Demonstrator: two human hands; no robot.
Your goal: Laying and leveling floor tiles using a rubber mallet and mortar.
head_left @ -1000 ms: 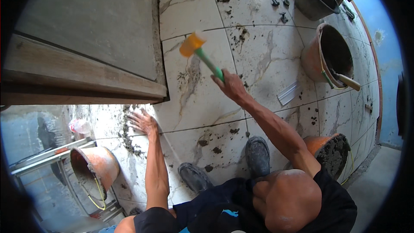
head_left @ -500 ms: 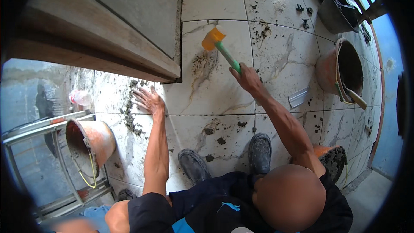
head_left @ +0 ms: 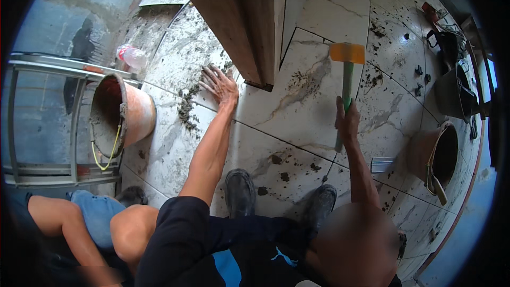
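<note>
My right hand [head_left: 348, 119] is closed around the green handle of a mallet [head_left: 347, 53] with an orange-yellow head. The mallet is held over the white marbled floor tiles [head_left: 265, 143], its head pointing away from me. Whether the head touches a tile, I cannot tell. My left hand [head_left: 219, 87] lies flat with fingers spread on a dirty tile, just left of the foot of a wooden door frame [head_left: 244, 37]. Crumbs of wet mortar [head_left: 187, 107] lie beside its fingers.
A mortar-stained bucket [head_left: 139, 114] and a metal frame [head_left: 45, 117] stand left; a plastic bottle [head_left: 132, 56] lies behind. Rightward are another bucket [head_left: 419, 149], a black bucket [head_left: 451, 93] and a pale ridged strip [head_left: 381, 165]. Another person's knee [head_left: 133, 231] is at lower left.
The view has turned, shifting the door frame rightward. The mallet has swung from slanting left to pointing straight away, farther right. My left hand stays flat beside the frame.
</note>
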